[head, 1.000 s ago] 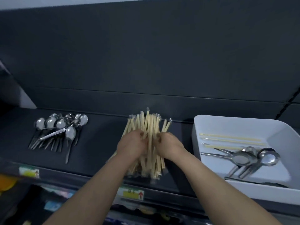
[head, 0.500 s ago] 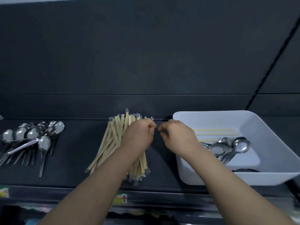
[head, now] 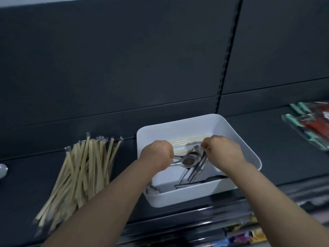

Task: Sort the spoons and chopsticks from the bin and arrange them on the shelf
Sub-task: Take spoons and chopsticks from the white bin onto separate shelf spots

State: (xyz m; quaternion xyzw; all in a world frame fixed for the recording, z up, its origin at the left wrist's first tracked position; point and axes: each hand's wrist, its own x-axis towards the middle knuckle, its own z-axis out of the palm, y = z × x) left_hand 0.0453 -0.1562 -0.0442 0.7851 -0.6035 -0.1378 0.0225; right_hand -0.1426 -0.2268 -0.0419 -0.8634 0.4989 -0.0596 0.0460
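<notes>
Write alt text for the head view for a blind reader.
A left hand and right hand reach into a white bin on a dark shelf, fingers curled among spoons and wrapped chopsticks. A chopstick pile lies on the shelf left of the bin.

- A shop: a dark metal shelf [head: 267, 148] with flat back panels [head: 124, 59] and a slotted upright [head: 229, 50] between bays.
- Goods in clear packs [head: 311, 125] lie on the shelf at right.
- Bright packets [head: 245, 236] show on the level below.
- Wrapped chopsticks [head: 80, 175] lie piled on the shelf.
</notes>
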